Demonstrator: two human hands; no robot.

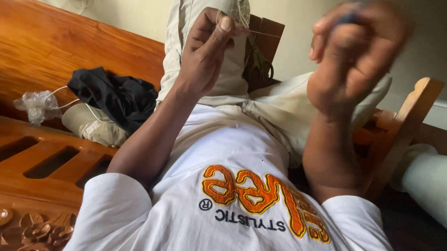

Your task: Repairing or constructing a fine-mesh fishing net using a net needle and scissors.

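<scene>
Two bare hands are raised over the raised knee in pale beige trousers (209, 42), and that knee serves as the landmark here. The left hand (204, 52) rests against the knee's front, thumb and forefinger pinched shut on a fine pale thread (259, 33) and the edge of a thin whitish netting (238, 4) draped over the kneecap. The thread runs from that pinch out to the knee's right. The right hand (353, 53) is up at the knee's right, well apart from it, curled into a closed fist; it is badly blurred, and a small dark blue thing (349, 15) at its fingertips may be a netting needle or a spool, though I cannot tell which.

To do this pull well, the left pinch should hold firm just beside the knot so the mesh keeps its size, while the right hand draws the thread straight and evenly, not jerking.

Left of the knee, on the carved reddish wooden bench (18, 160), lie a crumpled black cloth (114, 96), a beige cap (92, 124) and a clear plastic bag (34, 104). Below the knee is the white printed T-shirt (225, 218).
</scene>
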